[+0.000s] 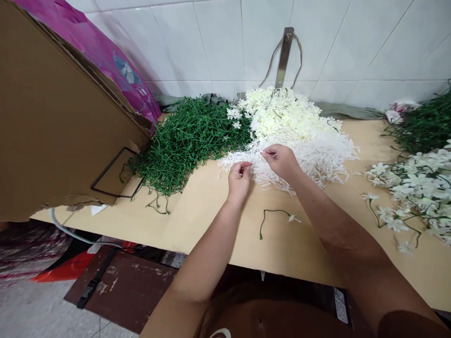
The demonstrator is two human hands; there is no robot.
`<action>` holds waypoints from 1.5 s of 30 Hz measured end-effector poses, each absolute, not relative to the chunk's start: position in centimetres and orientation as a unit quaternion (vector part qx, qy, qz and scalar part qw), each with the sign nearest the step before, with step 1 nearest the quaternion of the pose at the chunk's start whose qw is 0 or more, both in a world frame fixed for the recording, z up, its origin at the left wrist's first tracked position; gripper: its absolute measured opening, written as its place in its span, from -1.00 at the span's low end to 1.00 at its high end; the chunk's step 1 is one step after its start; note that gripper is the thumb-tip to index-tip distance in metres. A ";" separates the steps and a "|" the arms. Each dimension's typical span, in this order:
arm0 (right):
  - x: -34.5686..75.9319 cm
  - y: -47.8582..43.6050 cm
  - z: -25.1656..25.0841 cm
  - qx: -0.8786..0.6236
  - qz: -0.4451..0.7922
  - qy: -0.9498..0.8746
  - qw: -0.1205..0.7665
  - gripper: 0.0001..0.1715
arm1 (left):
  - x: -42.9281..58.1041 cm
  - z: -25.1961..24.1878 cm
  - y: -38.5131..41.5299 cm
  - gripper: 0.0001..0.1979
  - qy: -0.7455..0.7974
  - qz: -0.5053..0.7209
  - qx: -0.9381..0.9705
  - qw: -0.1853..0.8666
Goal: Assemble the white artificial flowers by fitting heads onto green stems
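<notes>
My left hand (238, 178) is curled over the near edge of a heap of thin white plastic sprigs (317, 157), its fingers closed on a small white piece I cannot name. My right hand (280, 160) pinches a white sprig at the heap's near side, thumb and forefinger pressed together. Behind the sprigs lies a pile of cream flower heads (285, 115). A mound of green plastic stems (183, 141) spreads to the left of both hands. One assembled green stem with a white flower (278, 217) lies on the wooden table (211, 220) near my right forearm.
A big cardboard box (52, 117) with a pink bag (105, 51) behind it stands at the left. Finished white flowers on green stems (416, 188) pile up at the right. A metal bracket (283, 56) hangs on the tiled wall. The table's front edge is close to me.
</notes>
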State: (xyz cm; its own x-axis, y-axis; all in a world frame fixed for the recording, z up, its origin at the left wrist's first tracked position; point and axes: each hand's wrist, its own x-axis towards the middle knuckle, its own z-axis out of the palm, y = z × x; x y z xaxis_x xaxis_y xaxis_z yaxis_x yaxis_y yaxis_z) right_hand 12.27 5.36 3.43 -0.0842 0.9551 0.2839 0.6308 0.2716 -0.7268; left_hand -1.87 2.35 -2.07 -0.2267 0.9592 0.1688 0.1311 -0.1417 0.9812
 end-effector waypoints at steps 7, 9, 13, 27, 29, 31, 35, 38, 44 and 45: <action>14.8 3.0 2.6 -0.532 0.295 -0.672 0.422 -0.75 | -1.3 -0.8 1.5 -0.78 0.466 0.544 0.511 0.475; 14.8 2.4 2.7 -0.525 0.307 -0.676 0.417 -0.75 | -0.9 -0.5 1.1 -0.72 0.443 0.526 0.514 0.513; 14.2 1.5 2.3 -0.541 0.307 -0.670 0.405 -0.81 | -0.3 -0.5 0.7 -0.66 0.448 0.512 0.515 0.521; 13.2 0.7 2.1 -0.529 0.251 -0.710 0.391 -0.80 | -0.2 -0.5 0.6 -0.60 0.423 0.502 0.520 0.547; 13.2 0.7 2.1 -0.532 0.243 -0.711 0.390 -0.79 | -0.2 -0.5 0.7 -0.62 0.435 0.503 0.517 0.539; 13.3 0.8 2.0 -0.537 0.233 -0.713 0.386 -0.79 | -0.3 -0.6 0.8 -0.64 0.447 0.504 0.511 0.534; 13.4 0.7 2.0 -0.550 0.196 -0.721 0.374 -0.78 | -0.3 -0.7 1.0 -0.70 0.475 0.516 0.489 0.518; 13.2 0.3 2.2 -0.559 0.149 -0.736 0.353 -0.76 | -0.3 -0.7 1.1 -0.72 0.492 0.528 0.485 0.494; 12.5 -0.6 2.4 -0.550 0.103 -0.746 0.360 -0.77 | -0.5 -1.0 1.3 -0.75 0.496 0.561 0.479 0.457; 12.4 -0.7 2.3 -0.554 0.107 -0.742 0.362 -0.79 | -0.5 -1.2 1.3 -0.76 0.495 0.565 0.480 0.454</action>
